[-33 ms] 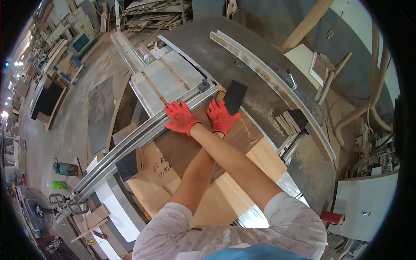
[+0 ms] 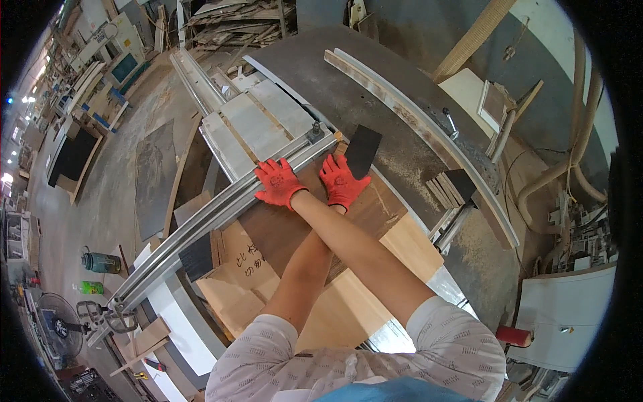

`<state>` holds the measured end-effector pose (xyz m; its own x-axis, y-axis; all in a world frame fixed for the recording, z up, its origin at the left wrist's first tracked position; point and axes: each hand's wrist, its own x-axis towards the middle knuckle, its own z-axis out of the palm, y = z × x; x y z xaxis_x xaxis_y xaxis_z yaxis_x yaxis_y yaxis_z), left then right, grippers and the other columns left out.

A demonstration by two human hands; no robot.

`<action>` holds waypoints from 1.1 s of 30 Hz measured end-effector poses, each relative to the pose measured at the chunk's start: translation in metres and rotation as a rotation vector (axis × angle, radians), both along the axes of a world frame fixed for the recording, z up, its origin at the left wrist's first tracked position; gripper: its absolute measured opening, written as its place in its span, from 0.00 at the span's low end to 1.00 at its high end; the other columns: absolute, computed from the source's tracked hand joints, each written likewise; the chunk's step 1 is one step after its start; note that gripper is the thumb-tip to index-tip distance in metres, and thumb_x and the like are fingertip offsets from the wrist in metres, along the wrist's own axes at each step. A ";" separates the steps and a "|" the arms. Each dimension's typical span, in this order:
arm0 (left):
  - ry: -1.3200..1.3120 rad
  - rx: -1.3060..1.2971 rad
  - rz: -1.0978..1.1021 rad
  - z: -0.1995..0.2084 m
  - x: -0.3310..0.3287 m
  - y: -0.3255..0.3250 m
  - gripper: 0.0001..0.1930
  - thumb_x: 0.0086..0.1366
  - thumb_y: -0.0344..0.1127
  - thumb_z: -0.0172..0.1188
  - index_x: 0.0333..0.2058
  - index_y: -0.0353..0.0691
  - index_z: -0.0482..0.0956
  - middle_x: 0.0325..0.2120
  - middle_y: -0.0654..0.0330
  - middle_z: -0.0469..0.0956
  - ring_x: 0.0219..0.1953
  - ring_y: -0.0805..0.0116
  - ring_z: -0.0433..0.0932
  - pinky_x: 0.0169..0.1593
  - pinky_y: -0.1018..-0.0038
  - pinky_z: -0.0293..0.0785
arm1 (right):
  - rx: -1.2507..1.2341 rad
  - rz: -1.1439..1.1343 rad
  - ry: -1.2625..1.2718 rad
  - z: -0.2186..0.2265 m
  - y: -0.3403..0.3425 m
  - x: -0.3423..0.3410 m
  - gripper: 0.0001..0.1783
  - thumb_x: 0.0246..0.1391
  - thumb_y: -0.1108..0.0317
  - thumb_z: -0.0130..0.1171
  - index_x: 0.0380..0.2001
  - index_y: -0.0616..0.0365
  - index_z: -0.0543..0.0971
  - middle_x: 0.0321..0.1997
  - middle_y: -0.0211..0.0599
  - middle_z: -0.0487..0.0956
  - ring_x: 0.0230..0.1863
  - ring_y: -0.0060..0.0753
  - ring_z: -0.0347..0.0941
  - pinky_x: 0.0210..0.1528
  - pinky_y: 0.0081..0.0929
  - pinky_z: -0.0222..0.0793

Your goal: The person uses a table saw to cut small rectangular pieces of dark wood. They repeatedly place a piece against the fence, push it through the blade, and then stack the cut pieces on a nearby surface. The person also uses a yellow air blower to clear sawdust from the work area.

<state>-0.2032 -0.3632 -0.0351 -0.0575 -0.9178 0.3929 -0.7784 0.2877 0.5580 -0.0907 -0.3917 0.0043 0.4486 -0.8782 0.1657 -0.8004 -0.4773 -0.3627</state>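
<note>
My forearms cross, and both hands wear red gloves. My left hand [image 2: 343,179] lies flat on a brown board [image 2: 288,212], fingers spread, beside a dark rectangular piece [image 2: 364,149]. Further left, my right hand [image 2: 279,183] rests with its fingers spread across the edge of a long metal fence rail [image 2: 218,204]. The rail runs slantwise across the sliding saw table [image 2: 251,124]. A small wooden block [image 2: 341,147] sits at the rail's far end, just beyond my left hand. Any saw blade is hidden from view.
Light wooden boards [image 2: 348,305] and a cardboard piece with handwriting [image 2: 242,258] lie near me. A long guide fence [image 2: 402,110] and stacked offcuts [image 2: 449,187] stand on the dark table at right, amid sawdust. A bottle [image 2: 102,261] and a fan [image 2: 60,325] are at left.
</note>
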 end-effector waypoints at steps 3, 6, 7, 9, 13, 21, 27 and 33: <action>-0.012 0.004 0.027 0.001 0.004 -0.003 0.51 0.39 0.64 0.80 0.56 0.40 0.68 0.64 0.39 0.67 0.69 0.40 0.62 0.66 0.43 0.58 | 0.037 -0.003 0.153 -0.007 -0.006 0.010 0.48 0.53 0.43 0.67 0.73 0.51 0.66 0.80 0.42 0.59 0.79 0.50 0.54 0.78 0.64 0.43; -0.022 0.008 0.018 0.000 0.008 -0.005 0.53 0.40 0.64 0.78 0.60 0.40 0.67 0.65 0.37 0.67 0.68 0.40 0.62 0.67 0.44 0.58 | -0.035 -0.021 0.224 -0.010 -0.007 0.010 0.52 0.50 0.40 0.70 0.74 0.50 0.65 0.78 0.41 0.61 0.78 0.49 0.56 0.76 0.62 0.46; -0.007 -0.004 0.010 0.000 0.006 -0.005 0.52 0.40 0.64 0.79 0.58 0.40 0.67 0.64 0.38 0.67 0.68 0.40 0.62 0.67 0.44 0.58 | -0.064 -0.033 0.243 -0.011 -0.008 0.008 0.54 0.48 0.39 0.72 0.74 0.50 0.65 0.77 0.41 0.62 0.77 0.49 0.57 0.75 0.61 0.49; 0.005 -0.037 0.014 -0.004 0.014 -0.012 0.49 0.39 0.63 0.80 0.55 0.41 0.68 0.62 0.39 0.68 0.68 0.40 0.62 0.66 0.43 0.58 | 0.043 -0.026 0.208 0.006 -0.015 0.019 0.57 0.45 0.37 0.74 0.74 0.49 0.65 0.74 0.40 0.64 0.74 0.48 0.60 0.72 0.58 0.53; 0.000 -0.030 -0.016 0.000 0.010 -0.015 0.48 0.40 0.61 0.79 0.54 0.41 0.69 0.62 0.38 0.67 0.67 0.39 0.62 0.65 0.43 0.59 | 0.068 -0.072 0.285 0.019 -0.034 0.024 0.60 0.33 0.31 0.78 0.68 0.49 0.70 0.70 0.37 0.67 0.67 0.46 0.65 0.63 0.53 0.64; 0.016 -0.008 -0.014 0.002 0.014 -0.021 0.47 0.39 0.60 0.80 0.54 0.40 0.70 0.63 0.37 0.67 0.67 0.38 0.63 0.65 0.43 0.60 | 0.177 -0.025 0.476 0.029 -0.064 0.038 0.60 0.29 0.23 0.77 0.64 0.45 0.74 0.64 0.29 0.75 0.66 0.41 0.67 0.59 0.50 0.68; 0.022 -0.001 -0.001 0.000 0.017 -0.033 0.47 0.39 0.60 0.80 0.53 0.39 0.70 0.63 0.37 0.67 0.67 0.39 0.63 0.65 0.43 0.60 | 0.187 -0.011 0.492 0.030 -0.073 0.042 0.61 0.29 0.23 0.77 0.64 0.45 0.74 0.65 0.29 0.75 0.67 0.41 0.68 0.59 0.50 0.69; 0.020 0.028 0.006 -0.004 0.016 -0.042 0.48 0.39 0.60 0.80 0.54 0.39 0.69 0.63 0.37 0.67 0.69 0.39 0.61 0.66 0.43 0.59 | 0.184 -0.008 0.484 0.025 -0.082 0.041 0.61 0.28 0.23 0.77 0.64 0.45 0.74 0.65 0.30 0.75 0.66 0.41 0.68 0.59 0.50 0.69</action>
